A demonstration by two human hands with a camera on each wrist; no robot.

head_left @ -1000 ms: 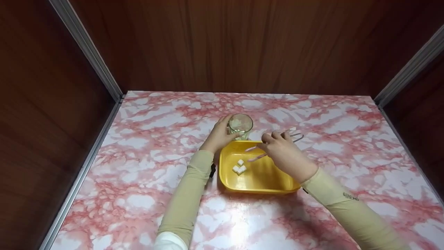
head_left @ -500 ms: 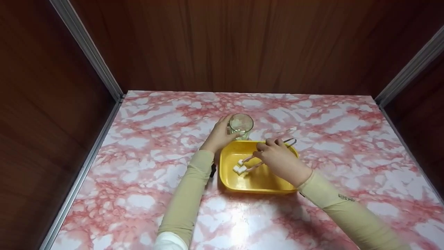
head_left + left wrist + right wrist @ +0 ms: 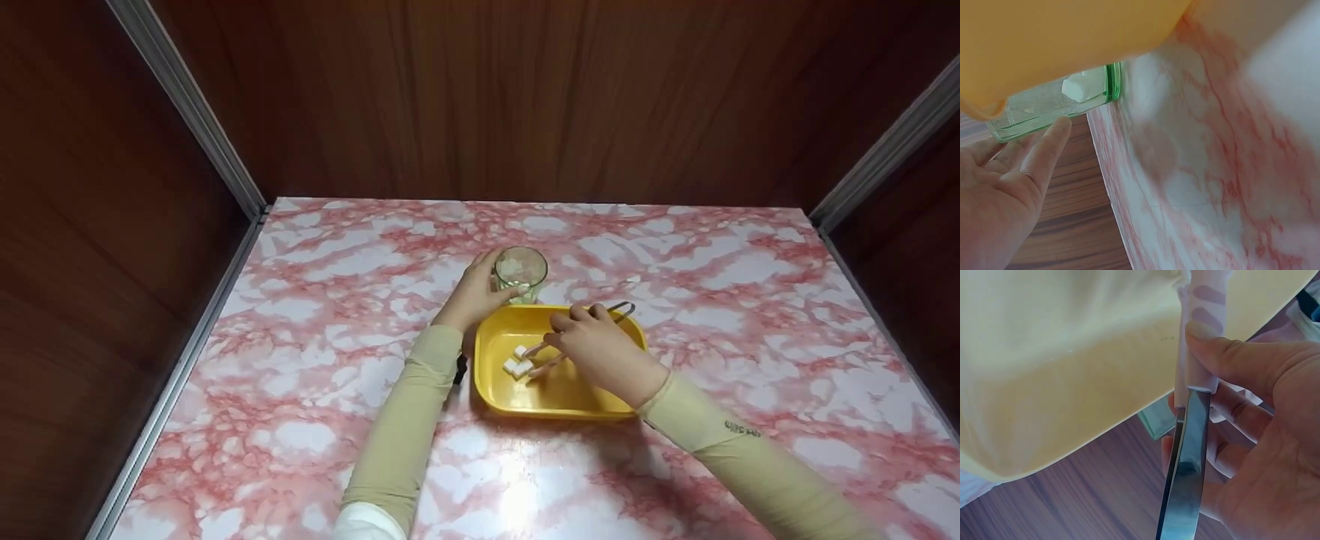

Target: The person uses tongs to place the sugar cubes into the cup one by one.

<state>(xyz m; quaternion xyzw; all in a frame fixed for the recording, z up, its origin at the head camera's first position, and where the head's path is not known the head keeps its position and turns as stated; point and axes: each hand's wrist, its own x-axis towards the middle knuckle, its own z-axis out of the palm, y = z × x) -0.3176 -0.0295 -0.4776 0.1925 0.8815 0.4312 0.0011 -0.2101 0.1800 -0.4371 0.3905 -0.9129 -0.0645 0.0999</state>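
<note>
Lying nearest are my two sleeves, the left one ending in a white cuff, the right one carrying dark lettering near the wrist, too small for me to read. Just beyond sits the yellow tub, its long sides running left to right, and on its floor, three white cubes bunched toward the left! Over the tub, my right hand pinches the tongs, thumb on a pink sleeve with darker marks. Their long axis runs on a slant: pink tips down and to the left, close by the cubes, metal bend up and away to the right, past my knuckles. The legs stand apart; whether a tip touches a cube, I can't tell. Farther on, just past the tub's far rim, my left hand grips the greenish glass, upright, mouth up, white lumps inside! All this on a red-and-white marbled tabletop, and behind it rises a dark wood-grained panel.
</note>
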